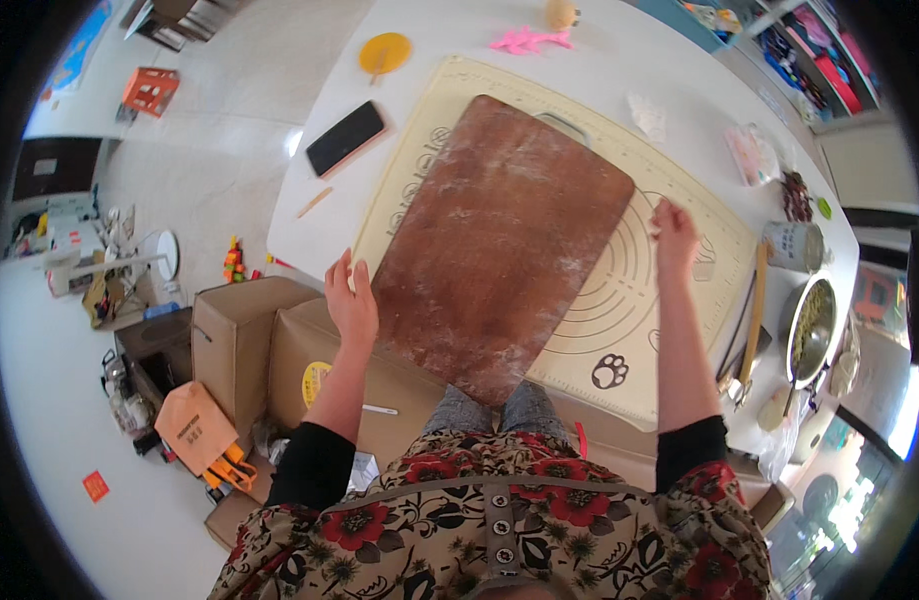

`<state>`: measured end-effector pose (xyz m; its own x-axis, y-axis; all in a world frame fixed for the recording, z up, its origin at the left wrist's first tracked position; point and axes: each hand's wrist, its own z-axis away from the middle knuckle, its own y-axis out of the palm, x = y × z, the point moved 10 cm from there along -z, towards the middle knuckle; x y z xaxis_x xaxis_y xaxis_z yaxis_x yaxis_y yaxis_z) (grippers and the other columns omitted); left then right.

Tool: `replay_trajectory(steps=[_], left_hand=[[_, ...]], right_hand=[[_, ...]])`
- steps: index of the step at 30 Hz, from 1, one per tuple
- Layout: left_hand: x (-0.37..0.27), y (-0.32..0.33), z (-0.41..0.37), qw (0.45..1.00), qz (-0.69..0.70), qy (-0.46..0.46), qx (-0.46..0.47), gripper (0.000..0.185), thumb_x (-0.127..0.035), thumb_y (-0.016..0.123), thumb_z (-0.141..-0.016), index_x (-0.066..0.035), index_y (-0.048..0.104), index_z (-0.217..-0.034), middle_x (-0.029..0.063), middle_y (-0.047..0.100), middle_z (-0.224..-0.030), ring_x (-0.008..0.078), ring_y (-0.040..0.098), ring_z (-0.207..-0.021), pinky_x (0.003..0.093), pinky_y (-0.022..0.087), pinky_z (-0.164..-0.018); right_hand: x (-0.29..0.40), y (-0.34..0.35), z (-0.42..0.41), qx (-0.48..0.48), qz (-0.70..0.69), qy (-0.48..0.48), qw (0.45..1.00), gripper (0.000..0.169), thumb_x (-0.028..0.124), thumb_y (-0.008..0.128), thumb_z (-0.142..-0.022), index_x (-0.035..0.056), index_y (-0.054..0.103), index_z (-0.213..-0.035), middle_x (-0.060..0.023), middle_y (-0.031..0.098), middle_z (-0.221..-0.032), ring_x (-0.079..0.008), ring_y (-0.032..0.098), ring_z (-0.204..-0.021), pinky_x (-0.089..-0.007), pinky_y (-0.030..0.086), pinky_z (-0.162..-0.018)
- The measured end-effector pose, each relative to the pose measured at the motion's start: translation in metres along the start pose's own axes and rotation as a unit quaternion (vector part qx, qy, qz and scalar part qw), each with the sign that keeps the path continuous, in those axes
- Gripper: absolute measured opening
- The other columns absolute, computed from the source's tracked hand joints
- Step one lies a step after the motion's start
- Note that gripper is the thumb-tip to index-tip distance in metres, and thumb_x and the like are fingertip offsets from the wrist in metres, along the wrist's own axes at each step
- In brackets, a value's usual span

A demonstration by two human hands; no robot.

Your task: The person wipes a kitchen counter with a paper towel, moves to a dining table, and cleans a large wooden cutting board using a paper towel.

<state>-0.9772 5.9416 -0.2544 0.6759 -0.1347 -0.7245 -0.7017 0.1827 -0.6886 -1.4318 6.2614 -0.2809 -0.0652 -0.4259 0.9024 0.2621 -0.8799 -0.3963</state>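
A brown wooden cutting board point(504, 232), dusted with white powder and fitted with a metal handle at its far end, lies at a slant on a cream pastry mat point(617, 300) printed with circles and a paw. Its near corner reaches over the table edge towards my lap. My left hand point(352, 304) is beside the board's left edge, fingers apart and holding nothing. Over the mat, right of the board, my right hand point(674, 229) has its fingers curled; whether anything is between them cannot be told.
On the white table point(302, 202), a smartphone point(347, 139), a small wooden stick point(314, 202) and a yellow disc point(385, 54) lie left. A glass jar point(793, 246), a metal bowl of chopped food point(810, 330) and a wooden rod point(755, 315) are at right. A pink toy point(530, 40) lies at the far side.
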Motion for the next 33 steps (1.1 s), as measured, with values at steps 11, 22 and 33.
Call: replay_trajectory(steps=[11, 22, 33], left_hand=[[0.121, 0.062, 0.159, 0.717, 0.418, -0.544, 0.127, 0.077, -0.069, 0.034, -0.086, -0.009, 0.036, -0.136, 0.0089, 0.047, -0.129, 0.0256, 0.048, -0.112, 0.0491, 0.033, -0.095], [0.116, 0.057, 0.166, 0.767, 0.386, -0.507, 0.079, 0.069, -0.059, 0.030, -0.093, -0.003, 0.038, -0.132, 0.0113, 0.052, -0.125, 0.0252, 0.054, -0.105, 0.0392, 0.040, -0.092], [0.119, 0.052, 0.167, 0.771, 0.418, -0.475, 0.069, 0.061, -0.054, 0.033, -0.095, -0.004, 0.042, -0.129, 0.0090, 0.056, -0.119, 0.0212, 0.055, -0.103, 0.0368, 0.043, -0.087]], right_hand=[[0.028, 0.084, -0.037, 0.056, 0.238, -0.089, 0.966, 0.035, 0.034, 0.051, -0.089, 0.0117, 0.062, -0.113, -0.0129, 0.062, -0.113, -0.0295, 0.059, -0.102, -0.0380, 0.045, -0.088], [0.069, 0.084, -0.145, -0.047, 0.418, -0.254, 0.871, 0.044, 0.028, 0.056, -0.086, 0.0125, 0.050, -0.127, -0.0177, 0.053, -0.123, -0.0321, 0.052, -0.110, -0.0409, 0.042, -0.093], [0.111, 0.157, -0.068, 0.031, 0.342, -0.295, 0.891, 0.014, 0.021, 0.062, -0.080, 0.0136, 0.070, -0.089, -0.0051, 0.063, -0.093, -0.0251, 0.058, -0.091, -0.0367, 0.047, -0.079]])
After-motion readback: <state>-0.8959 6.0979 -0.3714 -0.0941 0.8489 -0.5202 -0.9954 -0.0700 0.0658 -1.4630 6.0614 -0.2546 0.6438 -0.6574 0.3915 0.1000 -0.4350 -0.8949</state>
